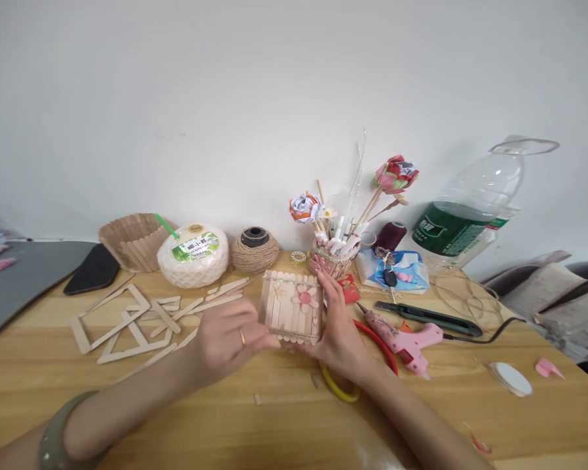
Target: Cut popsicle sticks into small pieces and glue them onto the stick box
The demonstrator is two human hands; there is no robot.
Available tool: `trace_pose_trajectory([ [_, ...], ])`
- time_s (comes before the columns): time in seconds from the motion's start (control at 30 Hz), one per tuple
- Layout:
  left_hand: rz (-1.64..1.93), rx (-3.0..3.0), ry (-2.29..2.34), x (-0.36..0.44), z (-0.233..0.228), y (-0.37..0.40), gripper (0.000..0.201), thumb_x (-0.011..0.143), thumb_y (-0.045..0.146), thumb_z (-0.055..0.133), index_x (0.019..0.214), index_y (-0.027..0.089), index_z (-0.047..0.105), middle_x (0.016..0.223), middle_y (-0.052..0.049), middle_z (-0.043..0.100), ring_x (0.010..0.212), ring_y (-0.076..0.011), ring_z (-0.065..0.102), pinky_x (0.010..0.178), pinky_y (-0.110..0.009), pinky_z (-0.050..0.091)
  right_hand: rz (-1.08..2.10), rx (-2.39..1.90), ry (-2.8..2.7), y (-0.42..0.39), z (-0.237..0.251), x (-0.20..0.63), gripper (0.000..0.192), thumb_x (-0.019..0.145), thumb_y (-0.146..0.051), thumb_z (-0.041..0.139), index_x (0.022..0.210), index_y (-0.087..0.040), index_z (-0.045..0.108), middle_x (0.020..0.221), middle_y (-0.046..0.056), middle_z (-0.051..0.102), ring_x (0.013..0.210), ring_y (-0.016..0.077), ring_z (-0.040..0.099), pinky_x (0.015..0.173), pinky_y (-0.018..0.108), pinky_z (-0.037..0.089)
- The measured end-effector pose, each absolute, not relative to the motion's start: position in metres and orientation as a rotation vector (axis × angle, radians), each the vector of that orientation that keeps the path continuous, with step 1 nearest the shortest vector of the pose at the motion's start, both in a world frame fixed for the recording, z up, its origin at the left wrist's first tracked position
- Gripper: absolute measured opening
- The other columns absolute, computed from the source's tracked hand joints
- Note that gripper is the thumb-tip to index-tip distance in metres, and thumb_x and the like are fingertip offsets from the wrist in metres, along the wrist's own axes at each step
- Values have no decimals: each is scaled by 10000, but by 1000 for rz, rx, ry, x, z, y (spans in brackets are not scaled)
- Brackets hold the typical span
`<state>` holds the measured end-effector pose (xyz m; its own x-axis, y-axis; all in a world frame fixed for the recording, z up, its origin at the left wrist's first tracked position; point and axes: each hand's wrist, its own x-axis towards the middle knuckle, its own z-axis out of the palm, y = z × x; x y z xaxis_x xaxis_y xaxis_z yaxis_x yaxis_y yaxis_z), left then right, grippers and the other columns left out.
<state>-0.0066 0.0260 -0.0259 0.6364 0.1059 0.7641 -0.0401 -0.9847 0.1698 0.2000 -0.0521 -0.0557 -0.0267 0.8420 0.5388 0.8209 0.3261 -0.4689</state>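
A small box made of popsicle sticks (pixel 289 308) is raised above the table in front of me. Its face carries a pink flower with a round red centre, and thin trim runs along the top and bottom edges. My right hand (pixel 340 333) grips the box from the right side, fingers behind it and thumb underneath. At the lower left corner is my left hand (pixel 235 334), its fingers curled and pressed together. Whatever they pinch, if anything, is too small to make out. A ring and a bangle show on the left arm.
Loose popsicle sticks (pixel 142 326) lie at left, before a stick basket (pixel 132 241), a coconut (pixel 193 258) and twine (pixel 255 251). At right are a pink glue gun (pixel 406 339), a cutter knife (pixel 431 318), red-and-yellow-handled pliers (pixel 340 386), a flower holder (pixel 333 258) and a large bottle (pixel 465 209).
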Motion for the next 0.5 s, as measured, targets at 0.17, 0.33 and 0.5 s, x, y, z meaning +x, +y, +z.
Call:
trace_pose_trajectory([
  [0.17,559,2854,-9,-20,-38,3,175,913,171,452,911,206,624,803,-31,673,714,-164,592,624,-271,466,41,-1478,-1835,-52,-56,202,1096,628,-327,778,1436,-222,45,1423,181,258,1350,343,251,1085,521,279],
  [0.33,198,2699,378,-28,-49,-2,158,812,193,603,969,193,587,1000,-57,632,891,-203,594,760,-297,484,27,-1463,-1842,-51,-56,204,1088,639,-351,772,1435,-224,41,1410,181,273,1355,346,239,1085,530,274],
  [0.5,145,2474,626,-26,-60,5,31,795,163,640,798,184,617,871,-16,632,849,-169,599,762,-261,465,32,-1468,-1857,-51,-57,205,1105,624,-350,782,1435,-220,44,1411,186,261,1360,348,229,1092,532,261],
])
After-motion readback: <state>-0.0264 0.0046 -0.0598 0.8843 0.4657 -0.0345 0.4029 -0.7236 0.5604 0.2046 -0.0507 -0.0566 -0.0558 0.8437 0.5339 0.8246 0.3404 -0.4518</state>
